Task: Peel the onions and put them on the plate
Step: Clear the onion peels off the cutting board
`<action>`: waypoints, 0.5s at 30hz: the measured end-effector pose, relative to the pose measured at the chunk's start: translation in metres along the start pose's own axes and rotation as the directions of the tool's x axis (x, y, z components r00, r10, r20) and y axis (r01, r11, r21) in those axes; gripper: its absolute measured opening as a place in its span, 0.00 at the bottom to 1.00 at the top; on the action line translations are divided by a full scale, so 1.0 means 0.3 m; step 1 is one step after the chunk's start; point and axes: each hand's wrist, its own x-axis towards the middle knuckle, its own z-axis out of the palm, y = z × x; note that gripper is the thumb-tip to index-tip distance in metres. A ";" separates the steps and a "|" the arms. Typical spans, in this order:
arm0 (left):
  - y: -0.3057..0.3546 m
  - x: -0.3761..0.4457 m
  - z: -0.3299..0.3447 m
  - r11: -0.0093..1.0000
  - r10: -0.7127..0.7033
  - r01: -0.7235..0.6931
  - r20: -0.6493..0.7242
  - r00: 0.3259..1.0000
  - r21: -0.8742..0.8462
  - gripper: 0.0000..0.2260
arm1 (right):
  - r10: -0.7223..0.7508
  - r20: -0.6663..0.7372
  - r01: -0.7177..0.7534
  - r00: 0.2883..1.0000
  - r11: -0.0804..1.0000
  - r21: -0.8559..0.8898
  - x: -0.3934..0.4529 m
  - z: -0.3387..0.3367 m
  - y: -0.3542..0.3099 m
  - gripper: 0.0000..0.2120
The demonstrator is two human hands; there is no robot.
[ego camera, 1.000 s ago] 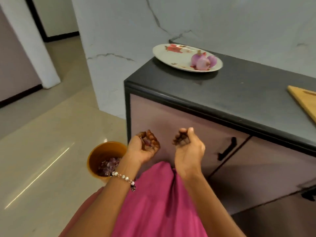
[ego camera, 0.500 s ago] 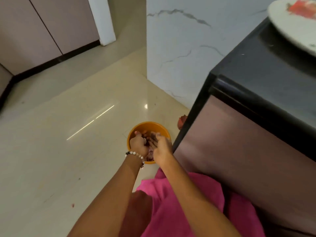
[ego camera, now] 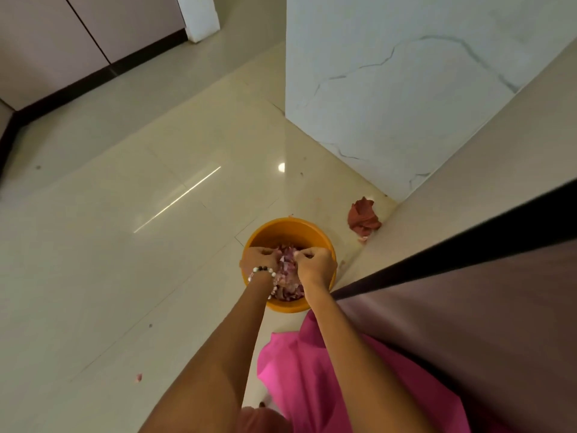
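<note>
Both hands point(ego camera: 259, 260) now seemingly deeper in bucket point(ego camera: 288, 228).

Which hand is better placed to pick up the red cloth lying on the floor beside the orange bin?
Probably the right hand. It is over the orange bin's right side, nearer the red cloth, which lies to the bin's right. The left hand would have to cross over it.

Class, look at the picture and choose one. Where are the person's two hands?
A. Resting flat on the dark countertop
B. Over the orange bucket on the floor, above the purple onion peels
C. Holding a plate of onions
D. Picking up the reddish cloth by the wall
B: the left hand and right hand are both over the orange bucket, with onion peels showing between them.
</note>
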 end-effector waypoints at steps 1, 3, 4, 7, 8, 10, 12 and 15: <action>0.001 -0.004 -0.002 0.997 0.048 -0.046 -0.023 0.999 0.055 0.05 | -0.044 0.007 0.045 0.999 0.998 -0.032 0.012 0.007 0.000 0.04; 0.002 0.002 -0.001 0.983 0.113 -0.114 0.016 0.993 0.141 0.08 | -0.148 0.083 0.159 0.985 0.977 -0.140 0.028 0.014 0.000 0.07; 0.000 0.006 -0.003 0.978 0.125 -0.132 0.057 0.991 0.164 0.11 | -0.182 0.130 0.206 0.975 0.957 -0.205 0.031 0.017 0.001 0.08; -0.008 0.015 -0.013 0.953 0.199 -0.194 0.003 0.980 0.234 0.11 | -0.250 0.117 0.275 0.961 0.907 -0.318 0.030 -0.011 -0.002 0.06; -0.011 0.022 -0.018 0.937 0.225 -0.206 -0.035 0.974 0.281 0.10 | -0.265 0.101 0.283 0.959 0.893 -0.349 0.030 -0.025 -0.008 0.06; -0.005 0.022 -0.032 0.896 0.258 -0.240 0.004 0.966 0.374 0.13 | -0.303 0.164 0.344 0.939 0.852 -0.395 0.021 -0.046 -0.013 0.07; 0.015 0.003 -0.051 0.849 0.236 -0.282 0.157 0.959 0.447 0.23 | -0.321 0.300 0.427 0.898 0.801 -0.420 -0.012 -0.067 -0.033 0.07; 0.049 -0.061 -0.095 0.847 0.247 -0.315 0.209 0.946 0.429 0.28 | -0.377 0.300 0.472 0.877 0.795 -0.381 -0.080 -0.109 -0.069 0.08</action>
